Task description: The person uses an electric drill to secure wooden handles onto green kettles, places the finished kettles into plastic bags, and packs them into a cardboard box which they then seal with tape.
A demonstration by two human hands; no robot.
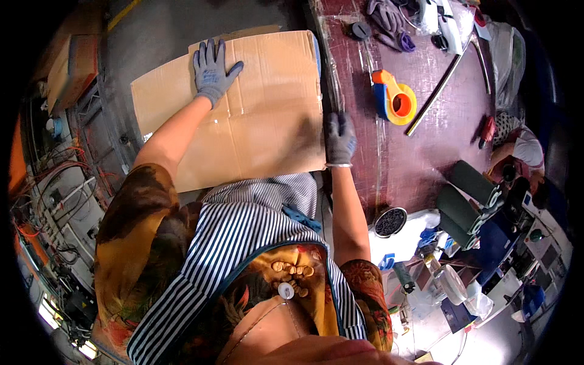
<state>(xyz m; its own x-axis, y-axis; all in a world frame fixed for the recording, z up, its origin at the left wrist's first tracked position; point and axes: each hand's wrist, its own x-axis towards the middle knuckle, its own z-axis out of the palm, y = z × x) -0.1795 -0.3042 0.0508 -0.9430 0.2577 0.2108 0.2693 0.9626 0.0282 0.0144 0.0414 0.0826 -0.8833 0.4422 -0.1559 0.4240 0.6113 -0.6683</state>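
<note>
So there's a flattened cardboard sheet (267, 97) just left of the maroon table (389, 164). Gloved left hand (213, 70) is flat on the sheet, fingers spread, gripping nothing. Gloved right hand (340, 137) is at the table's left edge, can't tell if it's grasping anything. Orange tape dispenser (384, 91) and metal tube (435, 94) sit on the table.

Gloved left hand (212, 73) on cardboard (267, 115), right hand (341, 142) at its edge, tape dispenser (392, 90)

A metal rod (437, 91) lies near a yellow-orange tape dispenser (389, 90).
</note>
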